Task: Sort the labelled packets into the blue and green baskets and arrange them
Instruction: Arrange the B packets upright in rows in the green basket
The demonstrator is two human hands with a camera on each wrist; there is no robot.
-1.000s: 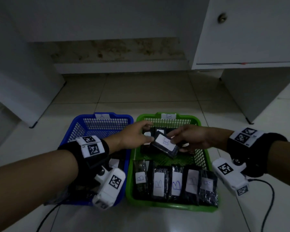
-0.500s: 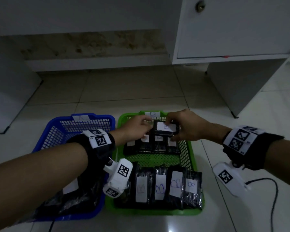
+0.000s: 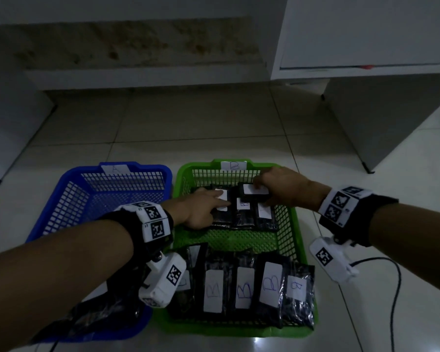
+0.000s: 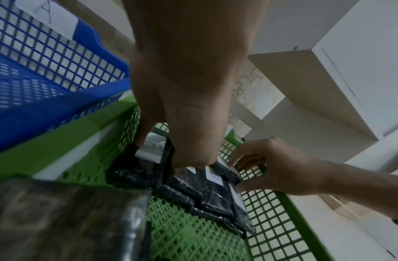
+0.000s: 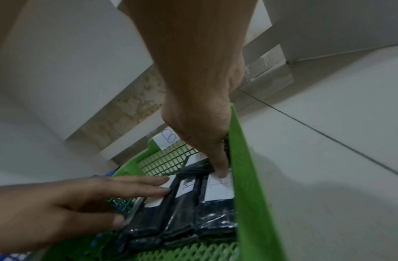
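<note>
The packet in hand (image 3: 255,193) is a black one with a white label, lying crosswise on top of the far row of packets (image 3: 241,212) in the green basket (image 3: 235,238), close to that basket's far wall and its "B" tag (image 3: 233,165). It probably sits crosswise because it is only being set down and has yet to be turned in line with the row under it. The right hand (image 3: 285,188) grips it from the far right side, fingers curled over its edge; in the right wrist view one fingertip also presses the label of the row packet nearest the basket's right wall. The left hand (image 3: 201,208) lies flat beside it, fingers (image 5: 135,185) straight and nearly closed together, resting on the leftmost packet of the same row, likely to steady that row while the new one goes in; it holds nothing.

Nearer the person, along the green basket's near wall, a second row of packets (image 3: 247,288) shows labels marked "B". To the left of the green basket, touching it, stands the blue basket (image 3: 61,212) tagged "A", with a few dark packets at its near end. Both baskets stand on the tiled floor (image 3: 188,123).
</note>
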